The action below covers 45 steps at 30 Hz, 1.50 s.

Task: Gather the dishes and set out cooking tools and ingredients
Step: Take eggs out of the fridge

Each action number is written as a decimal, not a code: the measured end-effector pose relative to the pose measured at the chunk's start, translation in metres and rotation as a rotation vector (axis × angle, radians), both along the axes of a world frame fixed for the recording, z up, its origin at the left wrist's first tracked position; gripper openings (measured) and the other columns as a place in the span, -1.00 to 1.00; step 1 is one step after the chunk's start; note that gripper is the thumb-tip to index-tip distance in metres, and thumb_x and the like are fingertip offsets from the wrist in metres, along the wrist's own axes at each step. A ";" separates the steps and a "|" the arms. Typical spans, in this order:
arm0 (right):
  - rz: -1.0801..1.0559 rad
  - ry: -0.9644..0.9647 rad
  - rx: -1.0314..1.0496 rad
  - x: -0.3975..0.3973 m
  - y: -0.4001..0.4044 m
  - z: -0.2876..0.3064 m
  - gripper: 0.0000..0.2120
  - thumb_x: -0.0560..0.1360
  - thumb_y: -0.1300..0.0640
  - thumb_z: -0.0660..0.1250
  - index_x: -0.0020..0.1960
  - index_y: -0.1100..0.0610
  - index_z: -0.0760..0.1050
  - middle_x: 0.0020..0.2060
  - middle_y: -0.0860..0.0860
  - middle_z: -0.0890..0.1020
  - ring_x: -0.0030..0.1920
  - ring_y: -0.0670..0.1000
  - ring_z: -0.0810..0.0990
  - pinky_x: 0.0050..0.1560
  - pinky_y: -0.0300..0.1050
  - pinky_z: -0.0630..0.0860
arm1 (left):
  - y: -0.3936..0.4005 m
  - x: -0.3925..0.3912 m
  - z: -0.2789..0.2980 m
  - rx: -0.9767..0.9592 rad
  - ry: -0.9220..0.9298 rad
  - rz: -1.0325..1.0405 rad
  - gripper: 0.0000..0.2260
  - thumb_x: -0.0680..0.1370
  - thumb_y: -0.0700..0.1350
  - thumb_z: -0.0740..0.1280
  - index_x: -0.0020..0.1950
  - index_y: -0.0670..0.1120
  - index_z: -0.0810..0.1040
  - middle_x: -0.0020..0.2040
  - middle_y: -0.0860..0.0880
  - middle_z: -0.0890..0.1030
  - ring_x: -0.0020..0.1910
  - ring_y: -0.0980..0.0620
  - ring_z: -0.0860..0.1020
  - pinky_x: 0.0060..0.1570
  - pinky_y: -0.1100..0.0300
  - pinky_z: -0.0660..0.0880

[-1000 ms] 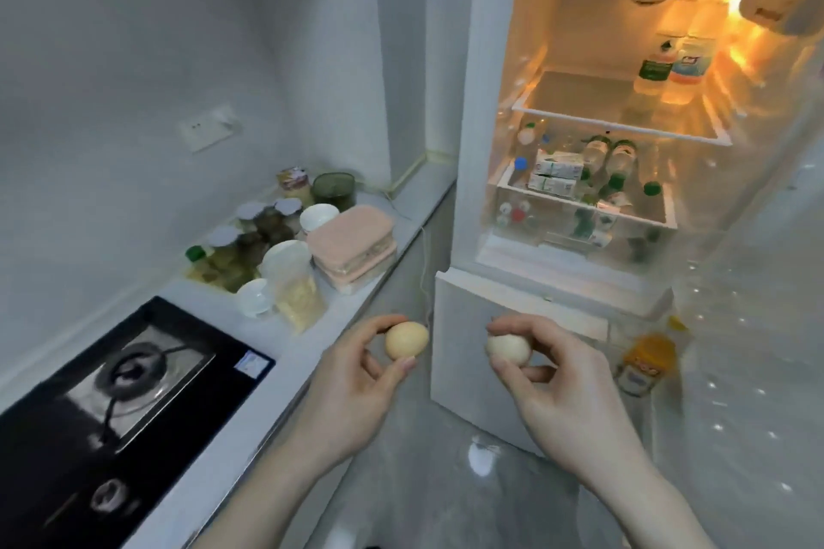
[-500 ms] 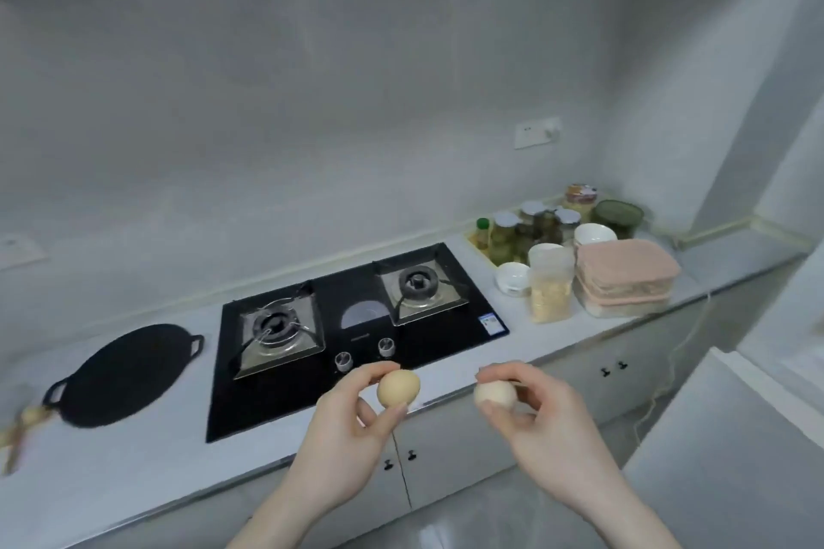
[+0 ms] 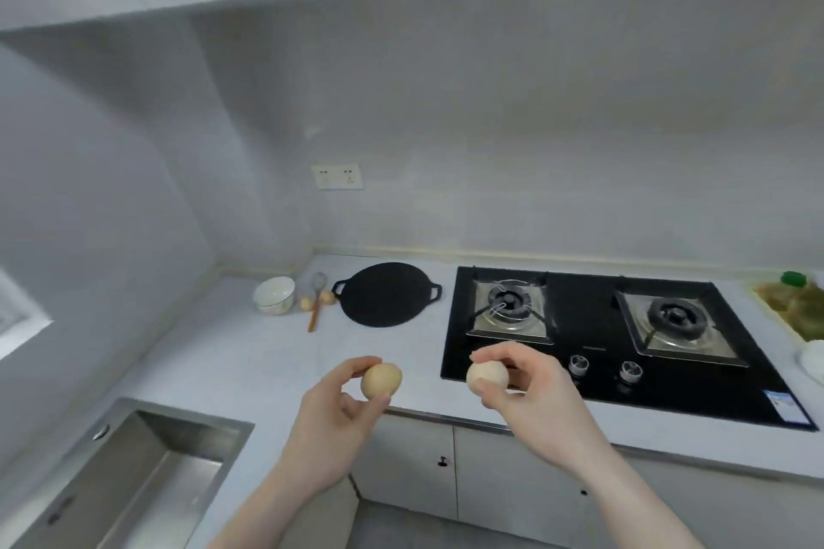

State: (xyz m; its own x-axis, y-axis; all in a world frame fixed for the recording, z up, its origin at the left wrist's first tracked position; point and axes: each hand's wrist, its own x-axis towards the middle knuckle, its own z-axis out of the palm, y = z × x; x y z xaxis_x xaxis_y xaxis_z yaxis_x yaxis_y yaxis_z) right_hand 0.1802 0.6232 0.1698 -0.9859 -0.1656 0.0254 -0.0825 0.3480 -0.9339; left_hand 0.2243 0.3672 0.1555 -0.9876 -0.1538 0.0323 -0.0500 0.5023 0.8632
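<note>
Head view: sink (image 3: 147,477) far left, white bowl (image 3: 274,294) by whisk (image 3: 315,303), black pan (image 3: 387,293), stove (image 3: 624,339). Left hand (image 3: 332,415) pinching tan egg (image 3: 381,380), right hand (image 3: 533,392) pinching pale egg (image 3: 487,377), both raised over counter edge.

No text or label here is legible.

In my left hand (image 3: 332,419) I see a tan egg (image 3: 381,380), and in my right hand (image 3: 533,392) a paler, creamy egg (image 3: 487,378). Beyond the right hand lies a glossy black hob (image 3: 593,352) with steel-grey burner trays. Further out past the left hand sit a matte black griddle pan (image 3: 385,294), a white bowl (image 3: 273,294) (thin dark rim line) and two small tan eggs (image 3: 317,300) on the pale grey counter (image 3: 249,361).
</note>
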 end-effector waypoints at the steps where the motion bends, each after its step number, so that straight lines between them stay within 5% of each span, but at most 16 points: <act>1: 0.016 -0.006 -0.004 -0.004 -0.017 -0.001 -0.75 0.46 0.13 0.50 -0.01 -0.23 0.63 -0.02 -0.28 0.67 0.00 -0.13 0.68 0.06 -0.12 0.63 | -0.016 0.000 -0.003 0.002 0.002 0.022 -0.75 0.53 -0.04 0.46 0.17 0.19 0.57 -0.42 0.03 0.54 -0.46 0.16 0.41 -0.35 0.30 0.41; 7: 0.121 -0.087 -0.019 -0.037 -0.116 -0.020 -0.77 0.46 0.16 0.49 -0.06 -0.19 0.65 -0.04 -0.29 0.67 -0.03 -0.12 0.69 -0.02 -0.19 0.65 | -0.110 -0.011 -0.032 0.016 -0.034 0.169 -0.75 0.52 0.07 0.46 0.18 0.20 0.55 -0.12 -0.12 0.67 -0.41 -0.04 0.47 -0.33 0.20 0.46; 11: 0.159 -0.169 -0.013 -0.072 -0.157 -0.041 -0.78 0.45 0.17 0.50 -0.06 -0.16 0.67 -0.03 -0.23 0.68 -0.06 -0.12 0.70 -0.02 -0.08 0.69 | -0.149 -0.032 -0.056 0.078 -0.104 0.240 -0.74 0.50 0.13 0.45 0.16 0.22 0.55 -0.13 -0.18 0.66 -0.41 -0.05 0.47 -0.34 0.17 0.47; 16: 0.217 -0.316 -0.027 -0.133 -0.196 -0.072 -0.76 0.45 0.21 0.49 0.03 -0.07 0.67 0.05 -0.07 0.67 -0.13 -0.02 0.74 0.00 -0.12 0.67 | -0.179 -0.071 -0.077 0.184 -0.188 0.353 -0.71 0.47 0.25 0.44 0.13 0.20 0.57 -0.01 0.21 0.65 -0.33 0.02 0.56 -0.32 0.15 0.55; 22: 0.259 -0.513 -0.068 -0.209 -0.246 -0.115 -0.68 0.38 0.40 0.48 0.08 0.14 0.65 0.07 0.12 0.66 0.04 0.10 0.70 0.03 -0.01 0.69 | -0.209 -0.129 -0.114 0.254 -0.296 0.434 -0.66 0.50 0.15 0.44 0.22 0.09 0.57 0.12 0.14 0.60 -0.21 0.02 0.63 -0.34 0.25 0.57; 27: 0.251 -0.605 -0.011 -0.254 -0.294 -0.142 -0.62 0.35 0.45 0.40 0.11 0.18 0.63 0.04 0.11 0.66 -0.01 0.04 0.67 0.08 0.05 0.67 | -0.231 -0.177 -0.155 0.307 -0.412 0.485 -0.63 0.51 0.08 0.44 0.27 -0.01 0.56 0.11 0.06 0.61 -0.10 -0.01 0.66 -0.33 0.25 0.59; 35: 0.165 -0.659 0.080 -0.326 -0.346 -0.189 -0.60 0.35 0.32 0.37 0.17 0.11 0.60 -0.04 0.00 0.66 -0.02 0.02 0.70 0.14 0.03 0.66 | -0.286 -0.266 -0.203 0.320 -0.507 0.494 -0.66 0.52 0.07 0.39 0.24 -0.04 0.53 0.06 -0.02 0.63 -0.16 0.01 0.60 -0.11 0.09 0.63; 41: 0.079 -0.696 0.161 -0.371 -0.386 -0.221 -0.55 0.38 0.18 0.44 0.26 0.10 0.48 0.01 -0.03 0.59 -0.09 0.01 0.72 0.00 -0.16 0.64 | -0.322 -0.322 -0.234 0.258 -0.549 0.514 -0.69 0.53 0.09 0.39 0.19 -0.03 0.56 0.08 -0.01 0.63 -0.02 -0.03 0.61 -0.14 0.20 0.51; 45: 0.051 -0.687 0.271 -0.398 -0.419 -0.246 -0.64 0.42 0.11 0.48 0.17 0.05 0.46 -0.07 -0.08 0.53 -0.11 -0.04 0.63 0.10 -0.01 0.66 | -0.340 -0.360 -0.254 0.253 -0.553 0.545 -0.71 0.55 0.04 0.38 0.21 -0.07 0.58 0.03 0.02 0.60 0.02 -0.03 0.56 -0.05 0.21 0.47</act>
